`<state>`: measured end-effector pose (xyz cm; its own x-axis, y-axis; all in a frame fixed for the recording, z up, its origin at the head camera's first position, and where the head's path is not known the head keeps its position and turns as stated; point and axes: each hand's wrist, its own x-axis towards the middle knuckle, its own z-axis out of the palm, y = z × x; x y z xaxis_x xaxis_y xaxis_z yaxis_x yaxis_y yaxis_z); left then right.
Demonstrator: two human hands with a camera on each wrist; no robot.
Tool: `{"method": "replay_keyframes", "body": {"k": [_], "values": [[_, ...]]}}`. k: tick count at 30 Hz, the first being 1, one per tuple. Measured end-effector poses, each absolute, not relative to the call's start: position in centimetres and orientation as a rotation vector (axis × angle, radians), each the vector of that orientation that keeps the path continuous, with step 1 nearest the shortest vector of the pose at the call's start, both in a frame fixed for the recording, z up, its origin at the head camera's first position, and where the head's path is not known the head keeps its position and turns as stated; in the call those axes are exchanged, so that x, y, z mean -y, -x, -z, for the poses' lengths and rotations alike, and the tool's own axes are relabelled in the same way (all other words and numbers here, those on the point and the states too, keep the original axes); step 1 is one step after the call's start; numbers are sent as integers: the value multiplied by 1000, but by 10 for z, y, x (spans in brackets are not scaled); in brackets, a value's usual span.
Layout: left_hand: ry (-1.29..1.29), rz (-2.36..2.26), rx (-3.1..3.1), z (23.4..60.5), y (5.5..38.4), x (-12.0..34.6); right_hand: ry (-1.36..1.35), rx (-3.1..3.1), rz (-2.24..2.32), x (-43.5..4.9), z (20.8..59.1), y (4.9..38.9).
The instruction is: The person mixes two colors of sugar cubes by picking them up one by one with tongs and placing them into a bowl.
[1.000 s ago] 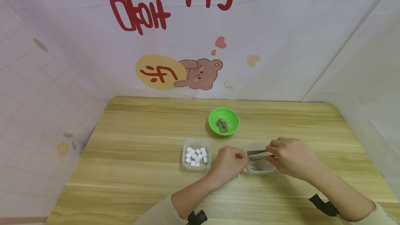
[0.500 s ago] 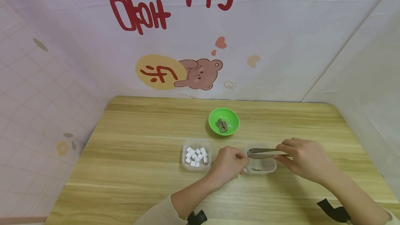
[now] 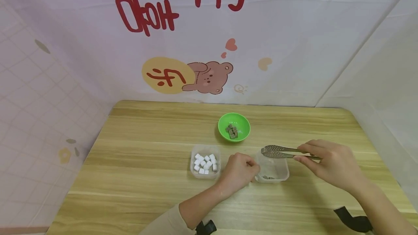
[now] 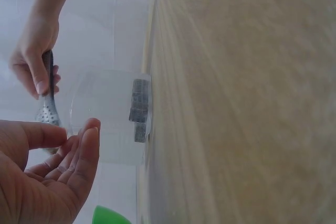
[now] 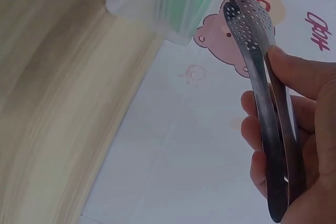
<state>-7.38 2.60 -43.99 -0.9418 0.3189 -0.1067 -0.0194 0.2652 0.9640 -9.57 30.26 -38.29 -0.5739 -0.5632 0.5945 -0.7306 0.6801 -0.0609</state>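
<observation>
My right hand (image 3: 336,160) grips metal food tongs (image 3: 281,151) with perforated heads. Their heads hang over a clear plastic container (image 3: 277,177), raised above its rim. In the right wrist view the tong tips are nearly together; I cannot tell whether a cube sits between them. Several grey cubes (image 4: 139,100) lie on that container's bottom. My left hand (image 3: 240,171) pinches the container's left rim between thumb and fingers. Behind, a green bowl (image 3: 243,122) contains several grey-brown cubes (image 3: 232,131).
Left of my left hand stands a second clear container (image 3: 194,175) with several white cubes (image 3: 205,163). All of it stands on a wooden table (image 3: 147,177). A white printed curtain (image 3: 287,39) hangs behind the table's back edge.
My right hand has drawn back to the right and lifted the tongs out of the clear container to above its rim. My left hand has stayed put.
</observation>
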Motion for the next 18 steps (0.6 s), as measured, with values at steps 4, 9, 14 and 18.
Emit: {"method": "replay_keyframes", "body": {"k": [4, 9, 14, 18], "values": [[-273, -1724, -2264, 439, 74, -26, -972, 2346, -449, -298, 380, 104], [-267, -1714, -2276, 440, 74, -26, -967, 2344, -504, -285, 379, 121], [-266, -1708, -2277, 440, 74, -26, -945, 2361, -505, -272, 382, 138], [-277, -1700, -2272, 439, 74, -26, -956, 2362, -482, -265, 388, 150]]}}
